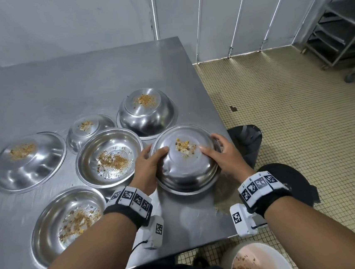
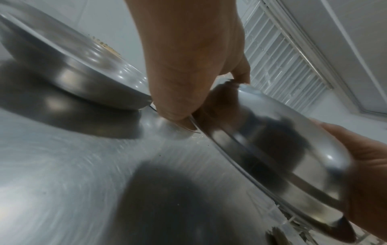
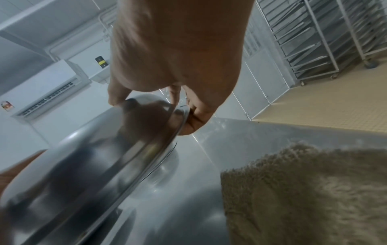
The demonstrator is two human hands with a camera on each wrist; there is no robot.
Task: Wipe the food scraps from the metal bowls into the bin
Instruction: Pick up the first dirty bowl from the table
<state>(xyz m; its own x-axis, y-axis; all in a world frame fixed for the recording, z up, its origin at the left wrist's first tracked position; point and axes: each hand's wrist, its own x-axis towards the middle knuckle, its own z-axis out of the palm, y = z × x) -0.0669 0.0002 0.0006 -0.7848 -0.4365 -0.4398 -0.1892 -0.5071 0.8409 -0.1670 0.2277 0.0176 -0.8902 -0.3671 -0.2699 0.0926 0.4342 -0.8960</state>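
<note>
Steel bowl gripped by both hands.

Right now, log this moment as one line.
left hand: grips metal bowl | right hand: grips same bowl | bowl: tilted, scraps inside | bin: below table edge

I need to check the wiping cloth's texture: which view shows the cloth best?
The right wrist view: the beige cloth fills its lower right, pile visible, lying on the table. The head view shows only a sliver between the arms; the left wrist view shows none.
</note>
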